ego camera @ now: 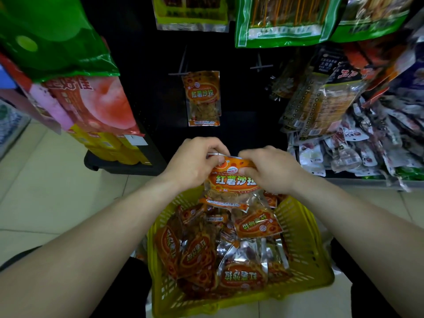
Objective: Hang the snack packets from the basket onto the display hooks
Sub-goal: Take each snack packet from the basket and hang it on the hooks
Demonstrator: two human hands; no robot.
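An orange snack packet (231, 180) is held upright above the yellow basket (307, 244). My left hand (195, 165) pinches its top left corner and my right hand (270, 171) grips its top right corner. Several more orange packets (206, 249) lie piled inside the basket. On the dark display panel beyond my hands, one matching packet (203, 98) hangs from a hook (181, 70). A second hook (260, 64) to its right is bare.
Green and pink bags (68, 72) hang at the left, with yellow boxes (114, 145) below them. Green packets (282, 21) hang at the top. Dense rows of mixed snack packets (344, 125) crowd the right side. Pale floor tiles (46, 180) surround the basket.
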